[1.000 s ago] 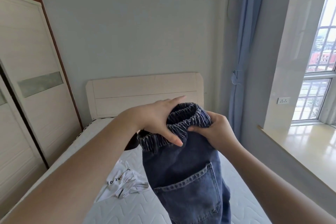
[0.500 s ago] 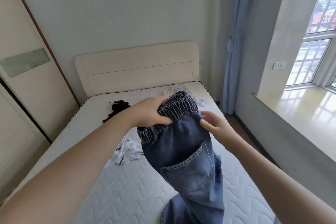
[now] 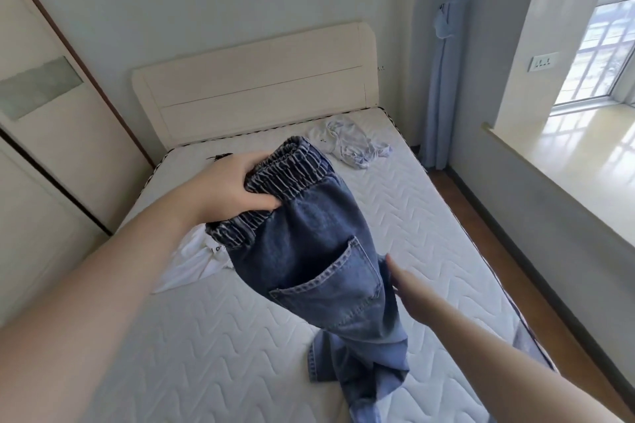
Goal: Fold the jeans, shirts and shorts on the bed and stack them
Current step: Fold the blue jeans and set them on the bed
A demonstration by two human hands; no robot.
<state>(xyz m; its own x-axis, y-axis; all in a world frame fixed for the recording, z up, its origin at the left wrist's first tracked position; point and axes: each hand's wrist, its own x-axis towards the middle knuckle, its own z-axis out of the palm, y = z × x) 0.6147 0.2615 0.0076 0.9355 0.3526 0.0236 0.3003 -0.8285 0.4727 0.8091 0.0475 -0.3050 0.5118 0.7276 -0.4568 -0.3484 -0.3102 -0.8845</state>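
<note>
Blue jeans [image 3: 319,244] with a gathered elastic waistband hang above the bed [image 3: 220,336], back pocket facing me, legs trailing onto the mattress. My left hand [image 3: 230,189] grips the bunched waistband. Lower down, my right hand [image 3: 409,288] lies beside the jeans' right edge near the pocket, fingers partly hidden behind the denim. A white shirt with black lettering [image 3: 192,261] lies crumpled on the mattress, partly behind the jeans. A pale garment [image 3: 350,144] is heaped near the headboard. A dark garment [image 3: 220,157] peeks out behind my left hand.
A cream headboard [image 3: 254,86] stands against the far wall. A wardrobe [image 3: 44,134] runs along the left. A wooden floor strip [image 3: 488,240], a blue curtain [image 3: 443,55] and a window ledge [image 3: 577,154] lie to the right.
My right hand has left the waistband and dropped down the right edge of the jeans. My left hand keeps its grip. The view has tilted down toward the bed.
</note>
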